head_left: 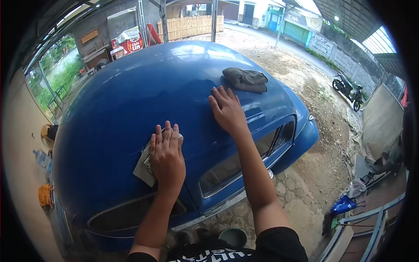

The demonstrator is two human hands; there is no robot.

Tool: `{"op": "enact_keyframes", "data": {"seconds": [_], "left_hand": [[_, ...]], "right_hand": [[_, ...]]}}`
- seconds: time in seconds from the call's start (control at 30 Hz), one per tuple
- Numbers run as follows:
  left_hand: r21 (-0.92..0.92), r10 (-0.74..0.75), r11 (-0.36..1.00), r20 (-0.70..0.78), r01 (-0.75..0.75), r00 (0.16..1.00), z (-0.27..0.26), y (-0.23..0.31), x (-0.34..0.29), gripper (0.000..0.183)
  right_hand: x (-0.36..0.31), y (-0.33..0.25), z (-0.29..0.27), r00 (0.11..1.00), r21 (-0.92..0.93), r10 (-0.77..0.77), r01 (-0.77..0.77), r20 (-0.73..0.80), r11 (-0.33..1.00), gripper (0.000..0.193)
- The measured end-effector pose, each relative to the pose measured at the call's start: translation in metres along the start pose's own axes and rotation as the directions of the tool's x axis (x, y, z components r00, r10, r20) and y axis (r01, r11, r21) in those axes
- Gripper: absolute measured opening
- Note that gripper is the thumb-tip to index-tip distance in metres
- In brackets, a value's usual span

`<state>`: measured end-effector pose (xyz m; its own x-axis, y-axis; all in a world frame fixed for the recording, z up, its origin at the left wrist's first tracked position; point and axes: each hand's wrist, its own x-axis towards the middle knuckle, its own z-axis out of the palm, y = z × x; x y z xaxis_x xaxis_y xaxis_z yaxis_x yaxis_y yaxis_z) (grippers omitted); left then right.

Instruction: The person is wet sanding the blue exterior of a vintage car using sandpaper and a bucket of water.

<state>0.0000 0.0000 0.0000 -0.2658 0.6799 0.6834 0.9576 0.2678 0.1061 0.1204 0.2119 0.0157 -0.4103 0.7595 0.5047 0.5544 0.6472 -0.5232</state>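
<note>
The cloth [144,170], a folded grey-beige piece, lies under the left hand [166,148], its loose corner sticking out to the near left of the fingers. It looks light, soft and floppy, perhaps slightly stiff at the folds; it should slide easily on smooth paint, so the best hold is probably a flat palm over the folded middle. The left hand is spread over it with straight fingers, not clenched; whether the thumb pinches an edge cannot be told.

The right hand [228,111], farther forward, rests with its palm down and fingers extended, apparently grasping nothing. Both hands are over the roof of the blue car [104,118], a hard, rounded, glossy surface that may be slippery. Just beyond the right fingertips sits a dark grey rag [245,80], crumpled and apparently soft. Nearer the body than the right hand is a side window [222,172], probably fragile.

No lettering shows on either cloth. Below both hands, the black shirt [279,246] bears white print. Far ahead of the left hand, a red sign [133,43] carries pale lettering; far beyond the right, a pale signboard [305,19] has writing too.
</note>
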Motion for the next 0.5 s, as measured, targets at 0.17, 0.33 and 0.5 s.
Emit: {"op": "enact_keyframes", "data": {"seconds": [0.17,0.33,0.5], "left_hand": [[0.063,0.002,0.998,-0.021,0.000,1.000,-0.005,-0.020,0.001,0.039],[0.017,-0.002,1.000,-0.065,0.003,0.998,0.006,0.003,0.000,0.038],[-0.084,0.095,0.992,-0.051,-0.099,0.994,0.003,-0.009,-0.003,0.037]], "right_hand": [[-0.044,-0.048,0.011,0.953,-0.043,-0.302,0.302,0.014,0.952,0.064],[-0.051,0.032,-0.034,0.995,0.000,0.003,-0.003,-0.099,1.000,0.065],[-0.073,-0.026,0.001,0.969,-0.033,-0.239,0.237,-0.058,0.971,0.059]]}}
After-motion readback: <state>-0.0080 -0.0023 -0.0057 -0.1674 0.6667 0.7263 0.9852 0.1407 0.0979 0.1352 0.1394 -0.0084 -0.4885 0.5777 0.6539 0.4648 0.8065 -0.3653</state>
